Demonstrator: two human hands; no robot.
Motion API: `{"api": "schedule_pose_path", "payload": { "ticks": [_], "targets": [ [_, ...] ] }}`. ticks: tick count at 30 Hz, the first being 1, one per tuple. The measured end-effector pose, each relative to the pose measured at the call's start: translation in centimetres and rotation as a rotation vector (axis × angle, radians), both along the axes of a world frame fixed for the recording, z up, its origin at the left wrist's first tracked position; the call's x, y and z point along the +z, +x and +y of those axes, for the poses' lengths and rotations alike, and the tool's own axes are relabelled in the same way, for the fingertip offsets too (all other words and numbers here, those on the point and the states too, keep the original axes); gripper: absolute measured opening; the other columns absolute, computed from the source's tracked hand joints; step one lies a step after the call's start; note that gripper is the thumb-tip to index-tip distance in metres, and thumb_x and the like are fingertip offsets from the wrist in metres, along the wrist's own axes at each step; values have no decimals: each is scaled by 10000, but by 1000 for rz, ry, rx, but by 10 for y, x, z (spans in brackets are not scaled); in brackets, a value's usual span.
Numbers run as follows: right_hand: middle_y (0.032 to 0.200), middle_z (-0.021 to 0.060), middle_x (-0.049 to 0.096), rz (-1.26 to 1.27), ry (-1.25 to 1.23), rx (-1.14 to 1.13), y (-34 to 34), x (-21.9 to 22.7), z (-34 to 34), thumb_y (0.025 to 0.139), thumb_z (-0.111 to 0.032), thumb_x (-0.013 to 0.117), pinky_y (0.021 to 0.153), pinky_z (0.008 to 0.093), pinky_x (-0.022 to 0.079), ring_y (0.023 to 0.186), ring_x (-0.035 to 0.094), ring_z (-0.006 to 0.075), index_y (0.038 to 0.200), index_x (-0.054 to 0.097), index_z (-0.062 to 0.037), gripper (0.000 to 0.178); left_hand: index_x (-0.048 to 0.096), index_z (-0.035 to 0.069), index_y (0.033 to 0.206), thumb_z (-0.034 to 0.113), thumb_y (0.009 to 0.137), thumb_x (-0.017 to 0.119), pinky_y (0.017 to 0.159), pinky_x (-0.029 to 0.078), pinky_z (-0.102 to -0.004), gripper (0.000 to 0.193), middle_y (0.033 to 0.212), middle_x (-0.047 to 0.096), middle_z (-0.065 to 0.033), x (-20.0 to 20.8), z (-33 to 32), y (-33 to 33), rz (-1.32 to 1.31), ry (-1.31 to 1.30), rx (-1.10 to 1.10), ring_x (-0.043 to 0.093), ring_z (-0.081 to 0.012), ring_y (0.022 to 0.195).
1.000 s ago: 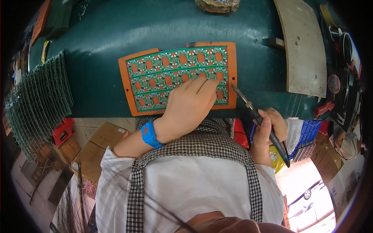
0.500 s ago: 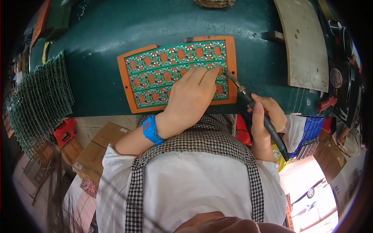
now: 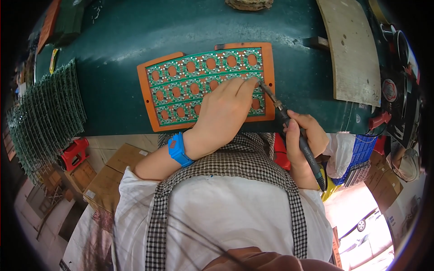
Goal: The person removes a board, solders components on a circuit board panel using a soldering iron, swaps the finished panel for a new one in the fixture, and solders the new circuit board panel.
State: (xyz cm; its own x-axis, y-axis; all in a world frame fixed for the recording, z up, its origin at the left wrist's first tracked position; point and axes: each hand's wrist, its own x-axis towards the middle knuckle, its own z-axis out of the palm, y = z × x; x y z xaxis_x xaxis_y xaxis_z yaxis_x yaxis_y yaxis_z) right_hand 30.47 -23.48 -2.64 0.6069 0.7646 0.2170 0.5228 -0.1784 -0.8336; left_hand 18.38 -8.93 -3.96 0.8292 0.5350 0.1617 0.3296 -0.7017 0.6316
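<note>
A dark green workbench [image 3: 108,106] spans the view, with a row of upright green circuit panels [image 3: 47,119] along its left side and a flat grey-beige board [image 3: 355,58] on its right. Cardboard boxes [image 3: 117,169] sit below the near edge on the left, and a blue plastic crate [image 3: 363,149] stands below it on the right. Near the bench's front edge, a green printed circuit board panel [image 3: 202,74], with three rows of oval openings, lies inside an orange frame [image 3: 270,106]. The left hand [image 3: 226,106], a blue watch [image 3: 180,151] at its wrist, rests over the panel, fingers bent and close together, their tips near the right end of the middle row; whether they pinch anything cannot be told. The right hand [image 3: 313,134] has thumb and fingers clamped around the handle of a soldering iron [image 3: 308,156], which slants up leftward, its tip beside the left fingertips.
</note>
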Motion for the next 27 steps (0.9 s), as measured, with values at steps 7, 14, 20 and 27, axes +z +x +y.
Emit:
{"api": "schedule_pose_path", "payload": {
  "ticks": [7, 14, 20, 27],
  "targets": [
    [645, 137, 621, 161, 164, -83, 4, 7, -16, 727, 10, 619, 508, 282, 469, 530, 597, 232, 804, 642, 36, 85, 618, 23, 1020, -27, 768, 618, 574, 474, -352, 257, 760, 590, -103, 4, -7, -15, -32, -71, 33, 591, -272, 675],
    [679, 145, 643, -90, 36, 32, 4, 6, -29, 708, 10, 600, 546, 298, 501, 558, 615, 245, 754, 614, 37, 55, 590, 10, 1009, 20, 732, 607, 565, 499, -311, 278, 770, 550, -82, 0, -15, -20, -31, 66, -85, 592, -215, 711],
    [675, 143, 644, -94, 51, 35, 0, 2, -24, 720, 4, 625, 546, 286, 504, 557, 620, 238, 755, 618, 36, 48, 616, -6, 982, -29, 761, 636, 586, 492, -333, 223, 790, 608, -106, -1, -18, -19, -12, 24, -76, 610, -246, 703],
    [655, 139, 632, -133, 85, 21, -5, 2, -28, 732, -7, 608, 532, 287, 503, 539, 612, 240, 752, 628, 41, 56, 592, 11, 1013, 43, 727, 604, 568, 506, -302, 289, 808, 571, -74, 5, -13, -20, 53, 119, -153, 602, -212, 729]
  ]
}}
